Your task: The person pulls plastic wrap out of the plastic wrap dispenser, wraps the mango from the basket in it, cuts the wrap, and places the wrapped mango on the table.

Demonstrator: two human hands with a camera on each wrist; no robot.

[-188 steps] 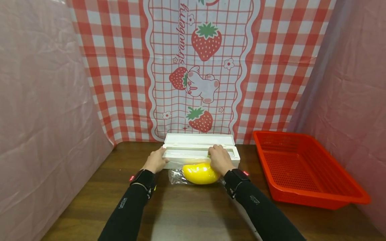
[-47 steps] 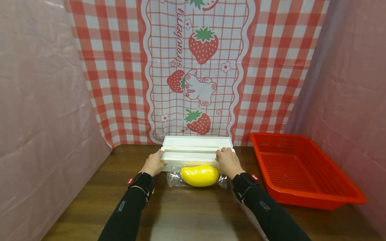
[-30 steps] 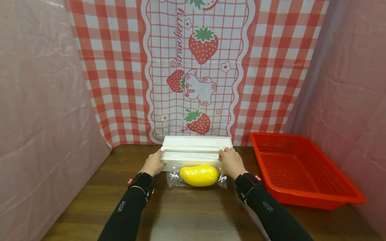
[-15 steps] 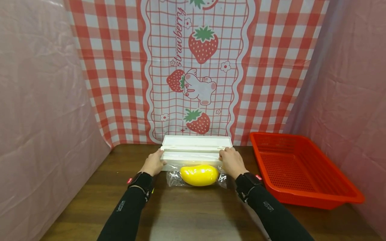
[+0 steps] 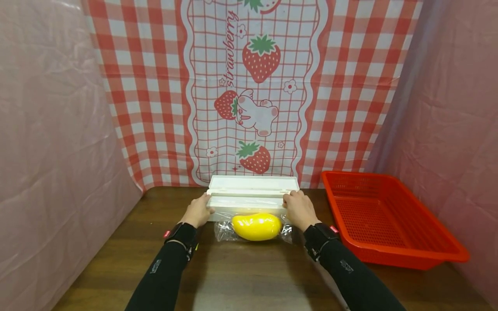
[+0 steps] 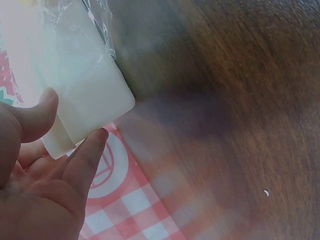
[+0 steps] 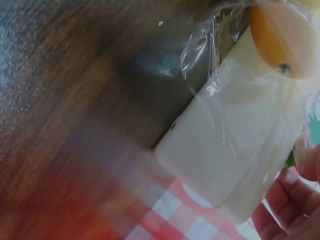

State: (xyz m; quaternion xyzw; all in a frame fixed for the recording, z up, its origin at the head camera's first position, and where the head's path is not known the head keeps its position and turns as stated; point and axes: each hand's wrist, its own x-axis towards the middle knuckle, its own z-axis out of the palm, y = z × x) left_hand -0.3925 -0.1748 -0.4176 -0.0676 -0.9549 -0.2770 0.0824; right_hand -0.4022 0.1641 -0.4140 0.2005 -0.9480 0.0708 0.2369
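A white cling film dispenser (image 5: 249, 202) lies on the table with its lid (image 5: 254, 182) raised. My left hand (image 5: 197, 211) holds its left end, thumb on top and fingers at the end in the left wrist view. Near the right end, my right hand (image 5: 299, 209) pinches a small green slide cutter (image 7: 290, 160), mostly hidden behind the thumb. Clear cling film (image 5: 226, 231) runs from the dispenser over a yellow mango (image 5: 256, 226) just in front. Crumpled film edges stick out at both sides of the mango.
A red plastic basket (image 5: 404, 255) stands at the right on the brown wooden table (image 5: 116, 259). Behind the dispenser hangs a red-and-white checked strawberry cloth (image 5: 155, 142). Pink cloth walls (image 5: 58, 172) close off both sides.
Since the oldest frame my right hand has slid rightward along the dispenser to near its right end. The left hand has kept its hold. Over the last second almost nothing has moved.
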